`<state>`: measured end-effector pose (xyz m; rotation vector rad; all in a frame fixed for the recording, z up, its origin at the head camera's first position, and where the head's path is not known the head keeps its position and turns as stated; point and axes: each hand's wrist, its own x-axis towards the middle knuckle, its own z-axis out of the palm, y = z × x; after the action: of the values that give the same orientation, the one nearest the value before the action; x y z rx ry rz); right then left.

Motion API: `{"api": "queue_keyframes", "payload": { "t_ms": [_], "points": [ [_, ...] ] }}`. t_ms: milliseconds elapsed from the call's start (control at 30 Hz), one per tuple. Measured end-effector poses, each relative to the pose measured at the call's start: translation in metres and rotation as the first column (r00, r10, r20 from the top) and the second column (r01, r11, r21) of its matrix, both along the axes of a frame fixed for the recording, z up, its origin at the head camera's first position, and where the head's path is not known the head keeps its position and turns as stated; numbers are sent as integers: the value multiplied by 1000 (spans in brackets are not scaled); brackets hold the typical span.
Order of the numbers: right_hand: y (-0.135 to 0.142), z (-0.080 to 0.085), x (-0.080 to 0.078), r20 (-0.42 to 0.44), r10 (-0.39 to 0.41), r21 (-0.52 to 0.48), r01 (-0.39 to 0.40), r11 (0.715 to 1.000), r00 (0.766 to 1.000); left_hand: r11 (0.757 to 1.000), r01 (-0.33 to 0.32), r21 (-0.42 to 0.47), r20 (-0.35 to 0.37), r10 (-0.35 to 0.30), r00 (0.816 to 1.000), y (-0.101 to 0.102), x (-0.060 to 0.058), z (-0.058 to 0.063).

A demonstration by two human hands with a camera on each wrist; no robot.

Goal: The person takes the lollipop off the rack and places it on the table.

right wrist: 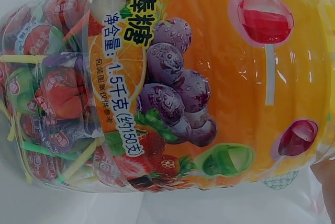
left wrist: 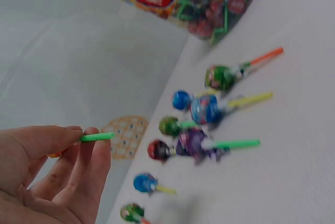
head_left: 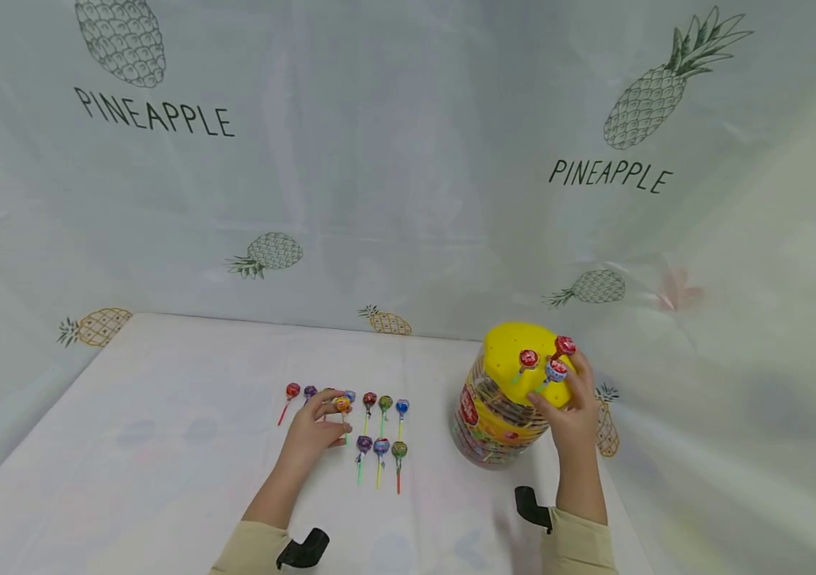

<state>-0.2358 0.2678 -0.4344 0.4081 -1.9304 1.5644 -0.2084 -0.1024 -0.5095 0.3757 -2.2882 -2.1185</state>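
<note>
Left grip [head_left: 313,434]: pinching orange lollipop [head_left: 342,404] beside lollipop rows [head_left: 382,446]
Right grip [head_left: 573,411]: at jar [head_left: 505,432] lid [head_left: 512,345], cannot tell if gripping
Room: surface [head_left: 128,447] broad left of rows, narrower between rows and jar
Back edge [head_left: 293,325]: beyond rows

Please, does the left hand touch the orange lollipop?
Touching. In the left wrist view, the left hand pinches the green stick of the orange lollipop.

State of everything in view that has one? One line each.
Left hand: pinching the orange lollipop
Orange lollipop: wrapped
Right hand: at the lid, exact grip unclear
Lid: on the jar
Jar: standing on the table
Lid lollipops: three, wrapped
Table lollipops: wrapped, lying in two rows
Jar lollipops: wrapped, inside
</note>
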Motion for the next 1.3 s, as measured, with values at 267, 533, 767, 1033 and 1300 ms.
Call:
{"api": "queue_keyframes", "payload": {
  "t_ms": [267,533,767,1033,1300],
  "points": [
    [0,2,2,8,-24,-6,24,1000,1000,998,7,-60,34,-5,999,-15,9,-18],
    [-1,1,1,1,-19,-26,19,999,1000,993,50,-106,55,-44,998,-12,11,-35],
    [-2,0,-1,-6,-11,-35,11,999,1000,971,104,-213,102,-84,991,-11,7,-42],
    [-2,-1,-3,-15,-1,-31,0,1000,1000,920,187,-344,116,-156,981,-10,3,-43],
    [-2,-2,-2,5,-12,-36,12,999,1000,905,211,-369,124,-177,976,-7,0,-39]
  ]
}}
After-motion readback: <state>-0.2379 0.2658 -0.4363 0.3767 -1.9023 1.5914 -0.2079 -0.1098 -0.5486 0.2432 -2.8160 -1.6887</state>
